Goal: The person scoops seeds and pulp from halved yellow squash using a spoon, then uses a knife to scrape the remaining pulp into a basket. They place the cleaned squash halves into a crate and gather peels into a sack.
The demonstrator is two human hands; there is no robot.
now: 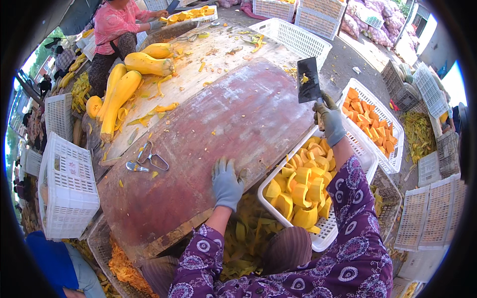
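My right hand (329, 118), in a grey-blue glove, grips the handle of a cleaver (309, 80) over the right edge of the red wooden board (238, 123). Bits of pumpkin cling to its dark blade. My left hand (227, 182), gloved too, rests on the board near its front edge, holding nothing, fingers apart. Beside my right forearm, cut yellow pumpkin pieces (302, 186) fill part of a white plastic crate (275, 208). Two metal peelers (151, 160) lie on the board to the left. Several peeled yellow pumpkins (123, 100) lie on the paler board at the back left.
Orange pumpkin chunks (367, 119) lie in another white crate at right. A white crate (294, 37) stands behind the boards. One more crate (69, 186) is at the left. A person (117, 33) in pink works at the back left; another in blue (56, 260) is at the lower left.
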